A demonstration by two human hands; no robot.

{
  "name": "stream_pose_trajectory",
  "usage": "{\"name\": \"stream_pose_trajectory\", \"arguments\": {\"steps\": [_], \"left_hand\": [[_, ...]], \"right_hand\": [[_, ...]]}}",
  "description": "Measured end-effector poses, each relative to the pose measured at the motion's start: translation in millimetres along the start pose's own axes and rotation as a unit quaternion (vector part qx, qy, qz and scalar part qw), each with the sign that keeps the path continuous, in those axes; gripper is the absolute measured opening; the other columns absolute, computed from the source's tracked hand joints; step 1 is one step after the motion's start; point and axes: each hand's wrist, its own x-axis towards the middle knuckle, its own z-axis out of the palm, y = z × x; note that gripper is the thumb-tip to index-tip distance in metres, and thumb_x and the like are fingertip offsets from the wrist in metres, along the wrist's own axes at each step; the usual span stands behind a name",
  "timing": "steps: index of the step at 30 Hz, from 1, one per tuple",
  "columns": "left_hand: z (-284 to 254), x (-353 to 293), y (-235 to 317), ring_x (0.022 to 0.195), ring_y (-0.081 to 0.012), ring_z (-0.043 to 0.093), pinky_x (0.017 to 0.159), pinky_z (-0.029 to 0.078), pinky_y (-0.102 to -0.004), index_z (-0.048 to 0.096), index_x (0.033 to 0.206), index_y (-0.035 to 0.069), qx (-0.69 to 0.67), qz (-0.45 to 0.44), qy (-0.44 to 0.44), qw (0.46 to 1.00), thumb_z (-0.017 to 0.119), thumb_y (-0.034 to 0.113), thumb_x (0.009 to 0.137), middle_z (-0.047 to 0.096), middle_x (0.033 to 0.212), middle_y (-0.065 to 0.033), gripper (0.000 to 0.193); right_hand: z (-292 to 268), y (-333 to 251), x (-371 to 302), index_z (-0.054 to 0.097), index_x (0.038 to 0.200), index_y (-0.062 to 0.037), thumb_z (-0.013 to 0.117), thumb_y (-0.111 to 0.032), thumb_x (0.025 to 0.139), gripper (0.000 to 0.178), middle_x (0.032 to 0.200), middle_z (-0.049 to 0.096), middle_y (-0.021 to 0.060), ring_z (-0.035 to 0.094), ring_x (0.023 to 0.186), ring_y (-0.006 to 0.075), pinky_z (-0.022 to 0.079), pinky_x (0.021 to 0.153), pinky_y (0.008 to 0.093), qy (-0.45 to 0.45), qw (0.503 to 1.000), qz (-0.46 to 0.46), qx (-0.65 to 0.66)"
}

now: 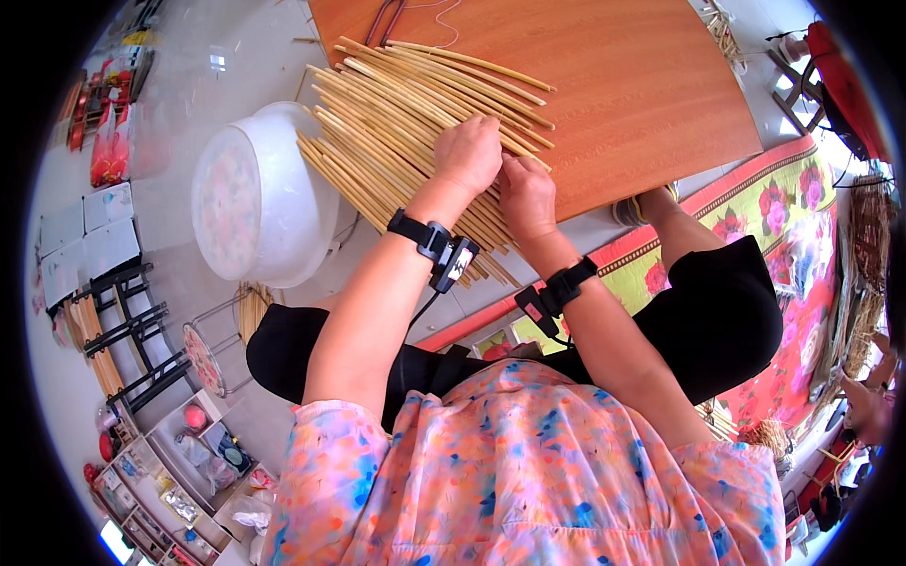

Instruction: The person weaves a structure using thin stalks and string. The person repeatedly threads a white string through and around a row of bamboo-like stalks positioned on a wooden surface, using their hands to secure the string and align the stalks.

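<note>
A row of straw-coloured stalks (396, 113), laid side by side like a loose mat, lies across the left side of the brown wooden table (642, 104) and juts past its near edge. My left hand (469, 153) is closed in a fist on top of the stalks, near their right side. Close beside it, my right hand (528, 195) has its fingers pinched together at the right edge of the row. What sits between the fingers of either hand is hidden. A thin pale thread (451, 30) curls on the table beyond the stalks.
A dark red looped handle (385, 21) lies at the table's far edge. Left of the table stands a translucent white plastic tub (226, 203). A round-seated stool (203, 358) is at lower left. Flowered cloth (736, 226) spreads at right, beside my leg.
</note>
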Motion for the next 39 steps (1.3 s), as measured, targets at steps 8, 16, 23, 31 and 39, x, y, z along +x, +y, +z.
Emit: {"name": "stream_pose_trajectory", "arguments": {"steps": [8, 16, 23, 31, 39], "left_hand": [[-31.0, 45.8, -2.7, 0.066, -0.0206, 0.066, 0.058, 0.053, -0.0312, 0.056, 0.087, 0.006, -0.372, -0.123, 0.0, 0.92, 0.052, 0.018, 0.096, 0.067, 0.077, -0.0083, 0.016], [-81.8, 44.6, 3.5, 0.069, -0.0162, 0.066, 0.062, 0.056, -0.0271, 0.053, 0.09, 0.004, -0.592, -0.134, 0.078, 0.791, 0.048, 0.018, 0.101, 0.065, 0.079, -0.0095, 0.018], [-93.4, -9.4, -17.8, 0.061, -0.0108, 0.061, 0.055, 0.051, -0.0228, 0.056, 0.094, 0.005, -0.562, -0.191, 0.089, 0.8, 0.054, 0.02, 0.099, 0.063, 0.073, -0.0043, 0.016], [-74.4, -68.1, -38.9, 0.051, -0.0077, 0.055, 0.047, 0.045, -0.0208, 0.057, 0.098, 0.007, -0.512, -0.283, 0.085, 0.806, 0.053, 0.022, 0.099, 0.06, 0.064, -0.0026, 0.016], [-20.4, -82.8, -22.6, 0.052, -0.0096, 0.056, 0.048, 0.044, -0.0253, 0.061, 0.101, 0.006, -0.392, -0.234, -0.03, 0.889, 0.055, 0.014, 0.095, 0.06, 0.061, -0.0037, 0.012]], "right_hand": [[0.7, -1.2, -1.6, 0.068, 0.092, -0.0045, 0.063, -0.006, 0.081, 0.012, 0.077, 0.062, 0.013, 0.062, 0.075, 0.0324, 0.052, 0.067, 0.0406, 0.002, 1.0, -0.007, -0.003], [-6.9, -11.0, -3.4, 0.07, 0.095, -0.0058, 0.064, -0.007, 0.083, 0.013, 0.085, 0.063, 0.0107, 0.06, 0.082, 0.0319, 0.051, 0.073, 0.0415, 0.004, 0.997, -0.026, -0.075], [-14.1, -7.2, -4.3, 0.065, 0.087, -0.0097, 0.061, -0.012, 0.08, 0.008, 0.093, 0.061, 0.0079, 0.058, 0.091, 0.03, 0.05, 0.074, 0.0421, -0.033, 0.989, 0.025, -0.143], [-5.7, -7.6, 14.0, 0.062, 0.085, -0.0088, 0.059, -0.016, 0.083, 0.008, 0.094, 0.063, 0.0094, 0.061, 0.095, 0.0293, 0.052, 0.075, 0.0413, -0.131, 0.953, 0.052, -0.268], [1.1, -8.5, 17.5, 0.057, 0.095, -0.0087, 0.054, -0.016, 0.088, 0.011, 0.087, 0.068, 0.0096, 0.066, 0.087, 0.0277, 0.048, 0.08, 0.0408, -0.152, 0.935, 0.079, -0.311]]}}
